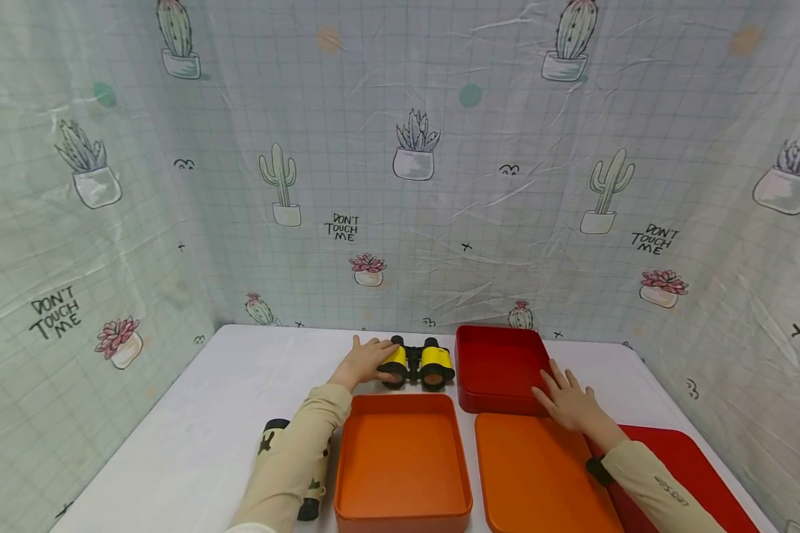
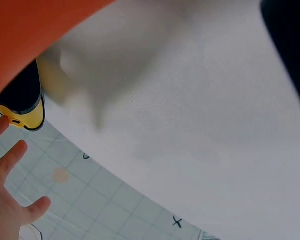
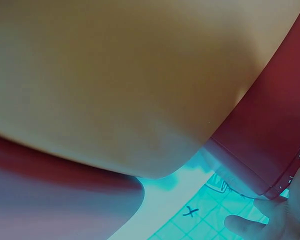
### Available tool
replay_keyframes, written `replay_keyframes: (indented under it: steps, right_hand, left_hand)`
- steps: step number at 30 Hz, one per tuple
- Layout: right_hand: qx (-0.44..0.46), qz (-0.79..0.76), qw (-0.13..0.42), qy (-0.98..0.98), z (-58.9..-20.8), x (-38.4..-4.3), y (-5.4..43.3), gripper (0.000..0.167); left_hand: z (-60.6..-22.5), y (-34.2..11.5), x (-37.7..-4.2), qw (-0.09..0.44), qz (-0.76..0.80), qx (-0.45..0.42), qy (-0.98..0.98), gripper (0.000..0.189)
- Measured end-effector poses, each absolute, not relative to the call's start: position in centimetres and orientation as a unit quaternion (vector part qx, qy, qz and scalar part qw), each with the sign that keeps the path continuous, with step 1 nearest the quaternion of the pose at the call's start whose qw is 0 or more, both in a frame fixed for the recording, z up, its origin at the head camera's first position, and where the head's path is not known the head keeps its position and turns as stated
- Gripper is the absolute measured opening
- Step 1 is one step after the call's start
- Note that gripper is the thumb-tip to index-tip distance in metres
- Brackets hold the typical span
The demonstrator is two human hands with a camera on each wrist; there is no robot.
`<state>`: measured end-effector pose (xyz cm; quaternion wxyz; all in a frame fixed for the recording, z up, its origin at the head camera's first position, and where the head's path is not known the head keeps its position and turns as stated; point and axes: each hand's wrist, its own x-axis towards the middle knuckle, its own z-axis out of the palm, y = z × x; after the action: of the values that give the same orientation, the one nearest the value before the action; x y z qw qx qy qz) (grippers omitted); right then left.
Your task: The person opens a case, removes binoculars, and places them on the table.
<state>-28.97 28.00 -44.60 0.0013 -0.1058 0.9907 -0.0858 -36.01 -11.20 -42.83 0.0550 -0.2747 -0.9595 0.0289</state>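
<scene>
Yellow-and-black toy binoculars (image 1: 435, 364) lie near the table's back edge. My left hand (image 1: 367, 361) reaches their left barrel, fingers extended over it. In the left wrist view, that hand's spread fingers (image 2: 12, 157) show beside the yellow casing. An open red box (image 1: 500, 370) sits right of the binoculars. My right hand (image 1: 571, 403) is at its right front corner, fingers spread and fingertips right at the rim. The right wrist view has only part of this hand (image 3: 282, 222), beside the red box's wall (image 3: 270, 135).
An open orange box (image 1: 403, 459) stands in front of the binoculars. Right of it lies a flat orange lid (image 1: 540, 474), with a red piece (image 1: 687, 474) under my right forearm. A cream tube with dark patches (image 1: 267, 444) lies partly behind my left sleeve. Printed fabric (image 1: 373, 89) surrounds the white table (image 1: 193, 429).
</scene>
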Motion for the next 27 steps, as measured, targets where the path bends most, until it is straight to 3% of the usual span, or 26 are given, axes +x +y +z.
replay_keyframes:
  steps: [18, 27]
  right_hand:
    - [-0.109, -0.093, 0.004, 0.990, -44.2, -28.8, 27.8, 0.068]
    - [-0.118, -0.094, 0.043, 0.988, -43.4, -28.5, 28.0, 0.064]
  left_hand:
    - [-42.1, -12.0, -35.7, 0.056, 0.027, -0.309, -0.949, 0.053]
    - [-41.4, -12.7, -34.3, 0.076, 0.017, -0.314, -0.946, 0.046]
